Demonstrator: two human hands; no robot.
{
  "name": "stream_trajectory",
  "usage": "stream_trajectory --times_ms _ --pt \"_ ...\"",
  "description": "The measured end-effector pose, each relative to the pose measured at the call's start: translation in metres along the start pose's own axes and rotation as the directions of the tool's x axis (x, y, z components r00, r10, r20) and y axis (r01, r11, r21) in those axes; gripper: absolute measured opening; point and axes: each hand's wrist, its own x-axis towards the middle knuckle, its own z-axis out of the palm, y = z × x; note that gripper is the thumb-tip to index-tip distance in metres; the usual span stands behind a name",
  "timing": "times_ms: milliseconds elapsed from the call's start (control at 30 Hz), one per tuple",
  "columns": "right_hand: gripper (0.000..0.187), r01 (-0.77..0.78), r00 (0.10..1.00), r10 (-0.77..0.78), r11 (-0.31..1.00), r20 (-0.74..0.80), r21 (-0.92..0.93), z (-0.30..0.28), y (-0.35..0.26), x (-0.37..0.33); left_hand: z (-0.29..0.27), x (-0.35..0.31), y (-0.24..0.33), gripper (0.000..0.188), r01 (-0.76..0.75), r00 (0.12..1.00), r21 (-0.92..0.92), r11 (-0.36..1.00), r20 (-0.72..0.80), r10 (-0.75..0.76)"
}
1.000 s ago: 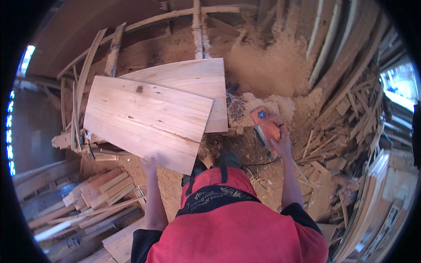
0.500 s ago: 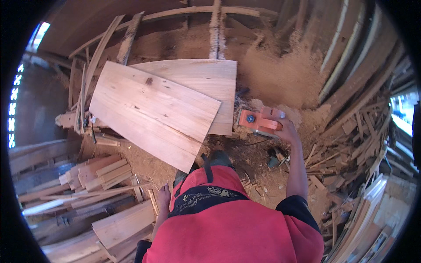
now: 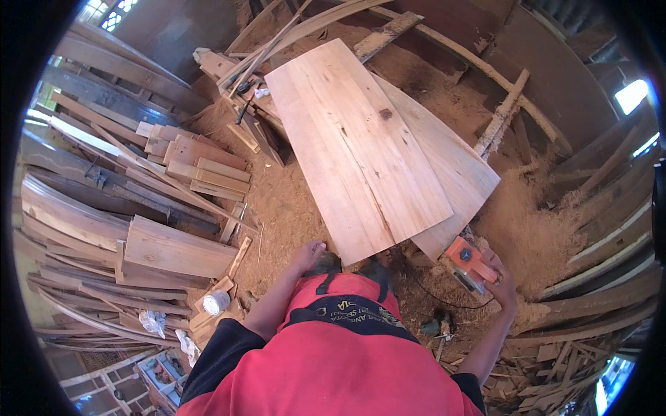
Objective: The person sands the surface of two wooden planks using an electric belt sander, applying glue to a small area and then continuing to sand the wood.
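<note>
My right hand [image 3: 502, 283] is closed round the rear handle of an orange electric planer [image 3: 463, 258] with a dark blue front knob. The planer sits beside the near right corner of the boards, and a dark cord trails from it. A wide pale wooden panel [image 3: 357, 152] with a dark knot lies on top, its near end close to my knees. Under it and fanned out to the right is a second wooden panel [image 3: 466, 182]. My left hand [image 3: 309, 256] is above my left knee, left of the top panel's near corner, fingers curled and holding nothing visible.
Short planks [image 3: 208, 166] and longer boards are stacked on the left, near a white tub [image 3: 216, 301]. Sawdust [image 3: 527, 229] is heaped at the right. Wood scraps [image 3: 555, 374] litter the lower right. A dark green tool [image 3: 433, 327] lies on the floor.
My view has turned left, so the panels appear rotated and more of the left side shows. My left hand has come forward towards the top panel's corner. My right hand still grips the planer.
</note>
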Motion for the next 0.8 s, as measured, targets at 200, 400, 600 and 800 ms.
stream_trajectory --times_ms 200,400,600,800 --pt "0.030 0.520 0.852 -0.462 0.693 -0.245 0.500 0.046 -0.232 -0.029 0.007 0.005 -0.101 0.050 -0.015 1.000 -0.039 0.999 -0.023 0.014" --pt "0.071 0.261 0.145 -0.956 -0.213 -0.257 0.942 0.159 -0.487 -0.080 0.001 0.021 -0.187 0.052 0.057 0.998 -0.097 0.994 -0.002 -0.058" --pt "0.055 0.063 0.189 -0.893 -0.404 -0.408 0.913 0.266 -0.602 -0.149 -0.021 0.017 -0.227 0.051 0.027 0.991 -0.349 0.937 -0.117 -0.072" --pt "0.044 -0.286 0.304 -0.887 -0.432 -0.347 0.855 0.364 -0.667 -0.192 -0.033 -0.031 -0.321 0.049 0.181 0.949 -0.501 0.846 -0.137 -0.284"
